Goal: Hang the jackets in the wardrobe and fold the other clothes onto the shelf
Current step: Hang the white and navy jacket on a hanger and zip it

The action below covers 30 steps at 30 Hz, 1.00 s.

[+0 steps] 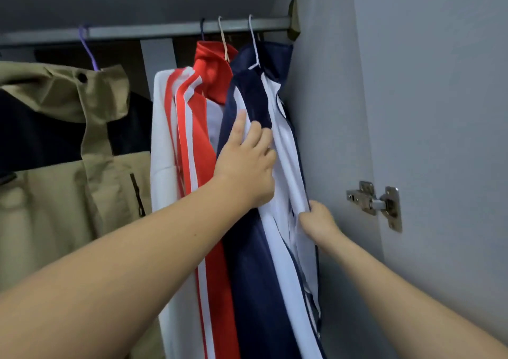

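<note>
A navy and white jacket (255, 262) hangs on a white hanger (254, 42) at the right end of the grey wardrobe rail (154, 30). My left hand (247, 163) lies on its upper front, fingers bent over the fabric near the navy stripe. My right hand (319, 220) pinches the white front edge lower down, close to the wardrobe's side wall. Left of it hangs a red and white jacket (189, 138) on a pale hanger. A khaki and black jacket (63, 144) hangs further left on a purple hanger (88, 48).
The wardrobe's grey side wall (324, 111) stands right behind the navy jacket. The open door (445, 97) is on the right with a metal hinge (376, 203). A gap on the rail lies between the khaki and red jackets.
</note>
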Available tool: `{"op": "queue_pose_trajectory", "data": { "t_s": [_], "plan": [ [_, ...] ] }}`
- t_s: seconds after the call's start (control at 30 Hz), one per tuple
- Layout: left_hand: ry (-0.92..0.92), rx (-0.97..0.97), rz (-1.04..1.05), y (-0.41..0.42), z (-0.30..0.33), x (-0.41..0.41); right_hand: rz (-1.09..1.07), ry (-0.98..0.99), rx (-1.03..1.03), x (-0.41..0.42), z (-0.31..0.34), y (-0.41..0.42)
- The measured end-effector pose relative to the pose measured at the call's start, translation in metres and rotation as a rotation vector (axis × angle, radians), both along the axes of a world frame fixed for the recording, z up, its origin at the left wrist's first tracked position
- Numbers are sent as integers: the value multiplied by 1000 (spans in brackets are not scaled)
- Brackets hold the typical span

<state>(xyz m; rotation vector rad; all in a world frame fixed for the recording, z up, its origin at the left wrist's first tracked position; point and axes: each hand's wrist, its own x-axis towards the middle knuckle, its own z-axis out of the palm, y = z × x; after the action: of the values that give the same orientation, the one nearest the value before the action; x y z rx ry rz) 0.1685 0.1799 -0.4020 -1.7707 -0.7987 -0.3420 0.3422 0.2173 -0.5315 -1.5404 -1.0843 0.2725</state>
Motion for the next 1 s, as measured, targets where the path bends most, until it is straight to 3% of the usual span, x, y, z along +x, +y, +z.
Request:
{"op": "queue_pose_trajectory", "data": {
  "t_s": [0.2,0.43,0.7,0.93,1.0],
  "plan": [
    [248,-230,107,-9,-47,-10,-49,161,-12,4,-69,-20],
    [484,-301,42,-16,-140,-20,8,282,-202,-9,-128,-36],
    [653,-338,-179,-6,-225,-29,93,719,-258,-12,-158,-50],
    [737,-285,-399,0,-263,-35,109,788,-411,-10,-174,-58],
    [737,-360,-404,0,-273,-34,143,831,-457,-9,-181,-60]
  ]
}}
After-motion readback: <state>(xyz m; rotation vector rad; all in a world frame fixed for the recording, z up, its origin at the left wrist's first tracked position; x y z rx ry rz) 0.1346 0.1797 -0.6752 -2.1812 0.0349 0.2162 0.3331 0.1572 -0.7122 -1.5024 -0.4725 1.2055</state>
